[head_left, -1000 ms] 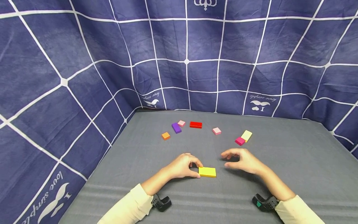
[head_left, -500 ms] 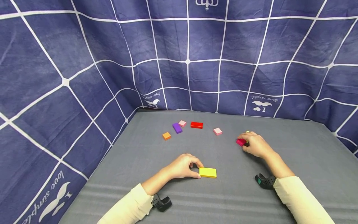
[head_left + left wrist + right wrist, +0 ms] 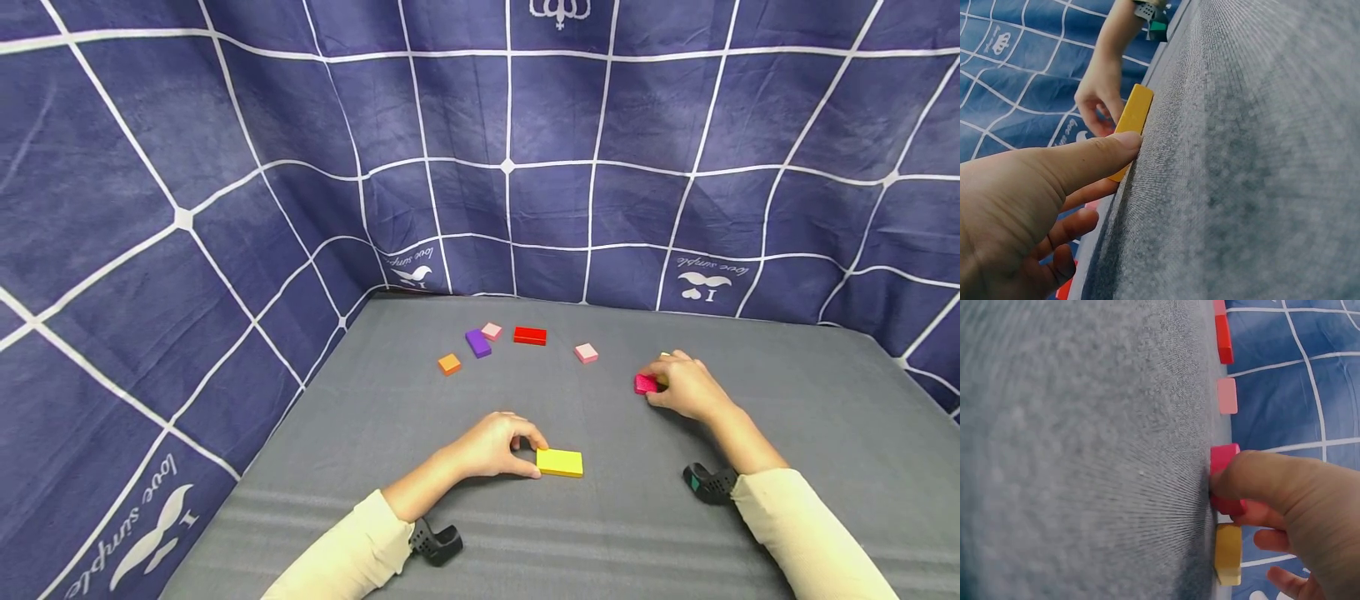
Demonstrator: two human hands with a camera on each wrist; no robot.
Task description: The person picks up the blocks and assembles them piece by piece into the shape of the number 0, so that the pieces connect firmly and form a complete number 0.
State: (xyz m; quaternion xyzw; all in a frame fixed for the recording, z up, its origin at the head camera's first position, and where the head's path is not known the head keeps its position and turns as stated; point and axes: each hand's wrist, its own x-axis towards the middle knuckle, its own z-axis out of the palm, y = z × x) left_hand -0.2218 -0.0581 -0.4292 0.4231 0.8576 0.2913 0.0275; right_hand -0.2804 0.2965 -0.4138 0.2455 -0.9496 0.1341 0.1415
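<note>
A flat yellow block (image 3: 559, 462) lies on the grey table, and my left hand (image 3: 491, 446) pinches its left end between thumb and fingers. In the left wrist view the thumb lies across the yellow block (image 3: 1136, 109). Farther back on the right, my right hand (image 3: 686, 387) grips a small crimson block (image 3: 645, 384) at the table surface. The right wrist view shows the thumb against the near side of the crimson block (image 3: 1225, 456). Just beside it stands a pale yellow block (image 3: 1229, 550), mostly hidden behind the right hand in the head view.
Toward the back left lie an orange block (image 3: 449, 364), a purple block (image 3: 477, 343) and a pink block (image 3: 491, 331). A red block (image 3: 530, 336) and another pink block (image 3: 587, 353) sit near the middle. A blue gridded cloth (image 3: 622, 150) hangs behind the table.
My right hand has moved away from near the yellow block, back and right to the crimson block, and now grips it; the crimson block has turned slightly. The left hand stays put.
</note>
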